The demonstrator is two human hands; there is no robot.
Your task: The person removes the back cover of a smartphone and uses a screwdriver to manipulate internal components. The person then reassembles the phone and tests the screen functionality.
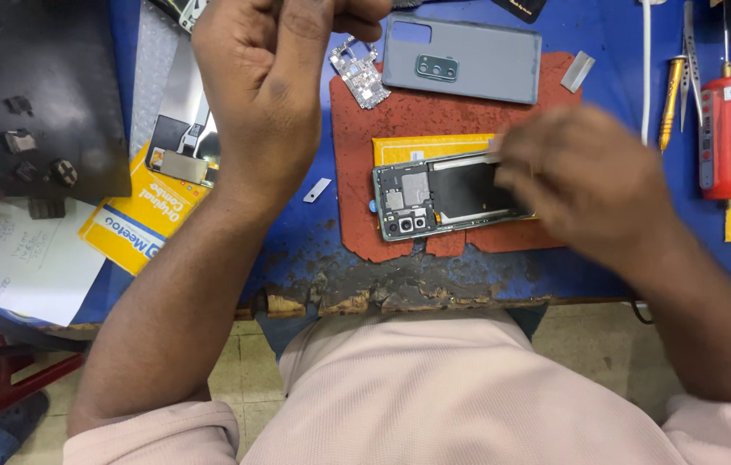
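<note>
The left hand (266, 82) is hovering raised above the worktop (297, 232), its fingers curled into a narrow, closed grip; whether anything is being pinched between the fingertips cannot be told, as they are turning away from the camera. Just beside those fingertips a small circuit board (357, 73) is lying at the top edge of the red mat (365, 155), tilted, and near the grey back cover (462, 60), which is lying camera-side up across the mat's upper part. The right hand (585, 176) is blurring over the right end of the opened phone (447, 196); its fingers are pressing down on the phone's upper right edge, and the width of its grip cannot be told through the blur. The phone is lying flat on a yellow sheet (417, 148) in the middle of the mat, internals facing up, with the camera module at its lower left. A small metal strip (317, 190) is lying on the blue surface left of the mat. A red tool (725, 138) and a yellow screwdriver (670, 102) are resting at the far right, well apart from both hands. A yellow box (137, 220) is sitting at the left.
</note>
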